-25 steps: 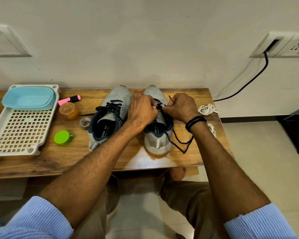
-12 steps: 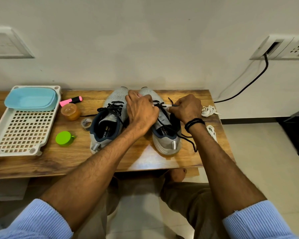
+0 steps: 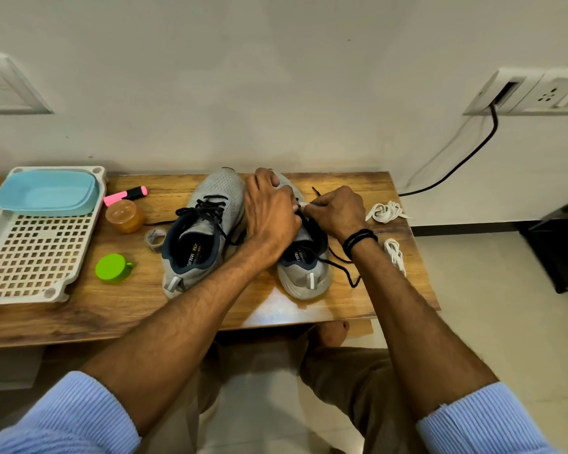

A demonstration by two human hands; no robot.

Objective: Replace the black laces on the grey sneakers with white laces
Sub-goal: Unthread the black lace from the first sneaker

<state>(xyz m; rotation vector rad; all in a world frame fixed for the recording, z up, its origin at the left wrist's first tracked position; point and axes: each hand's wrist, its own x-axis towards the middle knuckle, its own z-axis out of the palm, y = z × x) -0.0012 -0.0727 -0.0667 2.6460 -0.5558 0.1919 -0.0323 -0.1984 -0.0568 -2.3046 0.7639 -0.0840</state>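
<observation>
A low wooden table (image 3: 79, 316) stands against a plain white wall with a socket plate (image 3: 505, 93) at the right. On it the two grey sneakers sit side by side, heels toward the person. The right-hand sneaker (image 3: 305, 276) is being unlaced. The left hand (image 3: 269, 214) is wrapped over its forefoot to steady it. The right hand (image 3: 338, 211) has its fingers closed in a pinch on the black lace (image 3: 341, 267) near the upper eyelets. A freed length of that lace trails off past the heel onto the table.

The lace looks thin, limp and light, so it is probably best gripped close to the eyelet or at the stiff tip. The shoe is soft-topped and likely to slide unless it is held down. The left-hand sneaker (image 3: 207, 224) is fully laced in black. Two bundles of white laces (image 3: 386, 212) lie just right of the hands.

Further left are a tape roll (image 3: 154, 239), a lidded orange jar (image 3: 125, 216) with amber contents, a pink highlighter (image 3: 125, 195) and a green cap (image 3: 114, 268). A white slotted tray (image 3: 30, 257) holds a blue tub (image 3: 46, 193) at its far end, and nothing shows in the tub.
</observation>
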